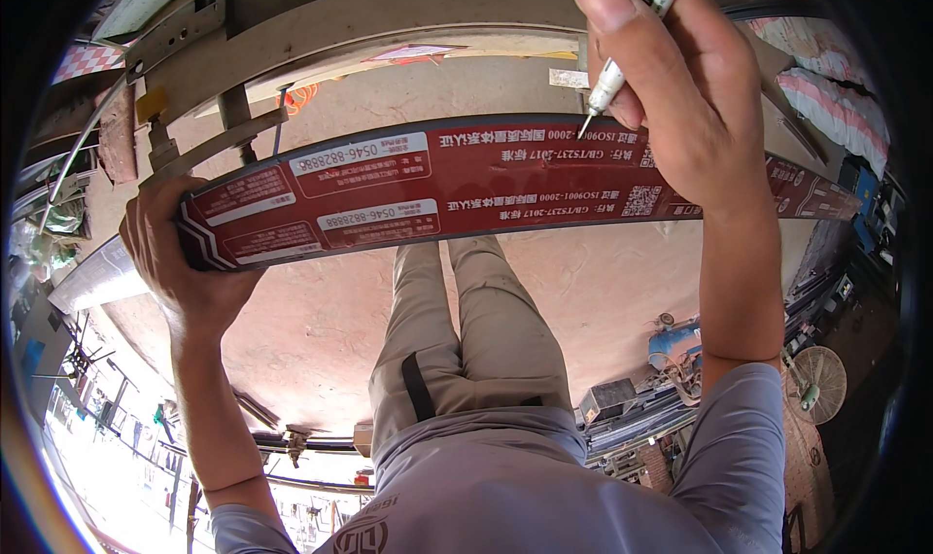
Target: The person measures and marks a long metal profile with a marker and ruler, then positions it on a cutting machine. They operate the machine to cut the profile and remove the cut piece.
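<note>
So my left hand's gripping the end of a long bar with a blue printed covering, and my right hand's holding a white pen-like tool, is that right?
Not quite: the printed covering is red, not blue, as the head view shows. The rest is right: your left hand grips the end of the long bar, and your right hand holds a white pen-like tool.

The long red strip (389,194) bars the way across the middle; the left hand (187,258) blocks its left end. Between strip and beige beam (408,17) lies an open gap, crossed by the right hand (671,87).
</note>
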The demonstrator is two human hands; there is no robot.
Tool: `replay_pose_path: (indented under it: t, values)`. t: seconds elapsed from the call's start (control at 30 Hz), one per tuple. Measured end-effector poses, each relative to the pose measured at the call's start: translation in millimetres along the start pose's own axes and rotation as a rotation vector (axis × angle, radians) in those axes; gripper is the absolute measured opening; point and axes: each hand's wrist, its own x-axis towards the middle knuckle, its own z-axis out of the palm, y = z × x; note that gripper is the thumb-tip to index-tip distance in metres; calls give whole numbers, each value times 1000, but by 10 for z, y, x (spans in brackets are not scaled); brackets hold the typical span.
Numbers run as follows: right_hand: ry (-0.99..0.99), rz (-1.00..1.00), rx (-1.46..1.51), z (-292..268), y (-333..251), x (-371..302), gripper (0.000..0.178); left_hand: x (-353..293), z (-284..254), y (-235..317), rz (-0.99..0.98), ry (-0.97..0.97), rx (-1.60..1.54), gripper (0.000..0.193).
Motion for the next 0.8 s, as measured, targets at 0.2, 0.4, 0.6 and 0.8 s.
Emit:
replay_pose_path:
  t: [0.2, 0.4, 0.6, 0.8]
  values:
    - [-7, 50, 14, 38, -67, -12, 20, 10, 0, 1, 3, 4, -2, 91]
    - [80, 43, -61, 14, -126, -4, 24, 31, -17, 19, -5, -8, -2, 89]
    - [103, 143, -12, -84, -328, -118, 26, 66, 2, 29, 40, 57, -3, 79]
    - [238, -41, -275, -198, -402, -641, 13, 138, -39, 35, -25, 27, -52, 75]
